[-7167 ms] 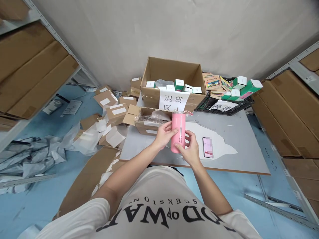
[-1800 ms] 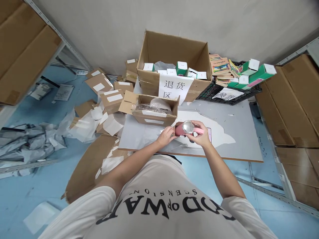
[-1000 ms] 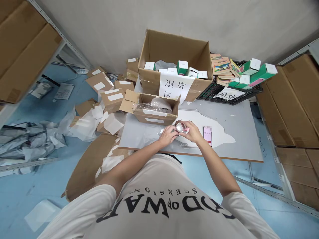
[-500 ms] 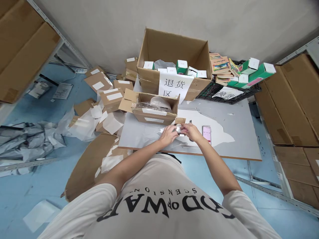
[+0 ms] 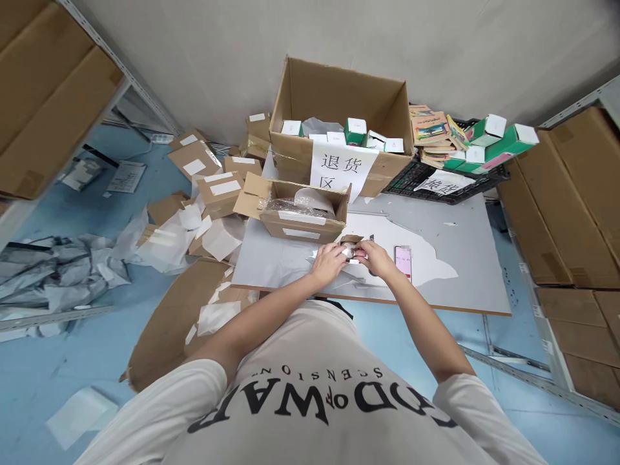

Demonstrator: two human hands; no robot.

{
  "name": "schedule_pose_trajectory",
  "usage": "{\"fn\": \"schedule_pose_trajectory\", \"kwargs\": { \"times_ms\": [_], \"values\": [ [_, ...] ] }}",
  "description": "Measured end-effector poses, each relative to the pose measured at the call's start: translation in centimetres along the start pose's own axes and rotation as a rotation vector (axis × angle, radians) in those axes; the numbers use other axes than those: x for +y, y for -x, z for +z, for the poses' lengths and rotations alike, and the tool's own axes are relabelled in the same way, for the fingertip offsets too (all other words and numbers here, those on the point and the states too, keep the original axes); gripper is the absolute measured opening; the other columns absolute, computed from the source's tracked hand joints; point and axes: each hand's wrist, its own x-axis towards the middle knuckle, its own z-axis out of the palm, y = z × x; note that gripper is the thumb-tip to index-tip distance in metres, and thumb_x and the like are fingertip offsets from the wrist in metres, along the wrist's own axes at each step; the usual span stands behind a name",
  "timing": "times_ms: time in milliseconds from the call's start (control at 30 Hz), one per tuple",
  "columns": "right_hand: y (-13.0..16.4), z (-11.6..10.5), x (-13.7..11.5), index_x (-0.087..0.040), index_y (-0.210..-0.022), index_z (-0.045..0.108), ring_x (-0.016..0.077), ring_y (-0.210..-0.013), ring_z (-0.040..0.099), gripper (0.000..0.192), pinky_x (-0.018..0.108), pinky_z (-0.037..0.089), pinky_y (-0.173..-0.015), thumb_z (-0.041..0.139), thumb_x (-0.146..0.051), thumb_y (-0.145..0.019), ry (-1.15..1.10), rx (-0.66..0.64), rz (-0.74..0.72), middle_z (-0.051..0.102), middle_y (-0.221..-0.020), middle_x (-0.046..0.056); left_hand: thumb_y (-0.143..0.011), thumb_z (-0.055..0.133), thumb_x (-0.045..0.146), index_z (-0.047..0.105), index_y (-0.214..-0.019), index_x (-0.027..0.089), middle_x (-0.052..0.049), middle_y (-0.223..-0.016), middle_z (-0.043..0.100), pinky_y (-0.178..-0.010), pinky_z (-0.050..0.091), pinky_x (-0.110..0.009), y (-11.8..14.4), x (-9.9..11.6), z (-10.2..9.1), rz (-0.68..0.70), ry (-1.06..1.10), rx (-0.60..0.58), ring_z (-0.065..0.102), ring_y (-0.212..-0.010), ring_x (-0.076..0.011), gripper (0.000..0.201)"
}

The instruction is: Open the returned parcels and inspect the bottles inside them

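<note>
Grey table (image 5: 465, 258) — hands (image 5: 328, 263) grip bottle (image 5: 349, 253)

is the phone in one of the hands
No, the phone lies flat on the table, just beside the right hand, while both hands are closed around a small box.

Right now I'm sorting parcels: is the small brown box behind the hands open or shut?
Open. The small brown box has its flaps folded outward, and clear plastic wrap shows inside it.
</note>
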Motion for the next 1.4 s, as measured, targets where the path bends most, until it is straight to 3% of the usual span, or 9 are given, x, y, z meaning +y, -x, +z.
{"fn": "schedule_pose_trajectory", "kwargs": {
  "times_ms": [133,300,400,500,667,867,1033,1233,1400],
  "values": [
    [0.6,-1.5,0.2,-0.019,-0.108,0.057,0.0197,-0.087,0.058,0.029,0.033,0.046,-0.076,0.062,-0.024,-0.08,-0.172,-0.085,-0.009,0.063,-0.102,0.008,-0.084,0.063,0.028,0.065,-0.099,0.024,-0.002,-0.128,0.059,-0.097,0.037,-0.043,0.1,0.0,-0.1,-0.005,-0.005,-0.013,0.045,-0.115,-0.0236,0.016],
    [0.8,-2.5,0.4,-0.016,-0.108,0.059,0.0134,-0.069,0.055,0.036,0.027,0.044,-0.063,0.062,-0.037,-0.079,-0.466,-0.28,0.099,0.064,-0.09,0.006,-0.083,0.064,0.024,0.065,-0.096,0.024,-0.003,-0.127,0.059,-0.098,0.034,-0.047,0.1,0.1,0.1,0.008,0.029,-0.002,0.051,-0.108,-0.024,0.013],
    [0.7,-2.6,0.8,-0.015,-0.108,0.062,0.015,-0.073,0.058,0.041,0.028,0.046,-0.065,0.06,-0.045,-0.08,-0.646,-0.366,0.175,0.065,-0.088,0.006,-0.083,0.064,0.023,0.066,-0.093,0.025,-0.004,-0.126,0.06,-0.098,0.034,-0.049,0.1,0.1,0.2,0.014,0.058,0.019,0.052,-0.107,-0.025,0.011],
    [0.7,-2.6,1.4,-0.016,-0.111,0.066,0.0172,-0.083,0.06,0.046,0.031,0.048,-0.072,0.056,-0.05,-0.082,-0.712,-0.398,0.227,0.068,-0.092,0.007,-0.083,0.064,0.023,0.066,-0.092,0.025,-0.004,-0.126,0.06,-0.098,0.034,-0.049,0.1,0.1,0.2,0.007,0.08,0.03,0.052,-0.106,-0.0249,0.01],
    [0.6,-1.8,2.1,-0.015,-0.114,0.067,0.0185,-0.08,0.063,0.05,0.034,0.049,-0.077,0.062,-0.048,-0.077,-0.718,-0.362,0.261,0.071,-0.088,0.006,-0.081,0.065,0.021,0.066,-0.093,0.025,-0.003,-0.127,0.059,-0.095,0.036,-0.044,0.0,-0.2,0.1,0.034,0.104,-0.007,0.052,-0.108,-0.0234,0.012],
    [0.5,-0.8,0.6,-0.018,-0.097,0.066,0.015,-0.065,0.062,0.024,0.029,0.048,-0.066,0.059,-0.035,-0.082,-0.51,-0.236,0.213,0.068,-0.071,0.001,-0.083,0.064,0.023,0.066,-0.093,0.023,-0.004,-0.129,0.058,-0.094,0.038,-0.043,0.0,-0.4,0.1,0.053,0.076,-0.054,0.051,-0.109,-0.0224,0.01],
    [-0.2,-0.6,-0.4,-0.019,-0.087,0.065,0.0141,-0.068,0.061,0.012,0.027,0.046,-0.067,0.053,-0.022,-0.086,-0.246,-0.145,0.064,0.066,-0.078,0.002,-0.084,0.063,0.025,0.066,-0.091,0.022,-0.004,-0.131,0.057,-0.093,0.04,-0.041,-0.2,-0.8,0.0,0.058,0.072,-0.07,0.052,-0.107,-0.0216,0.008],
    [-0.6,-1.0,-0.5,-0.023,-0.084,0.067,0.0152,-0.072,0.057,0.018,0.025,0.041,-0.061,0.057,-0.01,-0.08,0.143,-0.25,-0.048,0.062,-0.086,0.003,-0.084,0.063,0.024,0.066,-0.086,0.023,-0.004,-0.128,0.059,-0.094,0.04,-0.044,-0.2,-0.5,0.1,0.044,0.086,-0.041,0.053,-0.108,-0.0231,0.005],
    [0.0,-1.5,-1.1,-0.024,-0.088,0.069,0.0181,-0.077,0.059,0.019,0.028,0.045,-0.064,0.056,-0.013,-0.082,0.153,-0.267,-0.042,0.063,-0.087,0.006,-0.084,0.062,0.022,0.066,-0.089,0.023,-0.004,-0.13,0.058,-0.097,0.04,-0.045,0.2,-0.5,0.4,0.005,0.138,-0.019,0.054,-0.11,-0.0223,0.006]
  ]
}}
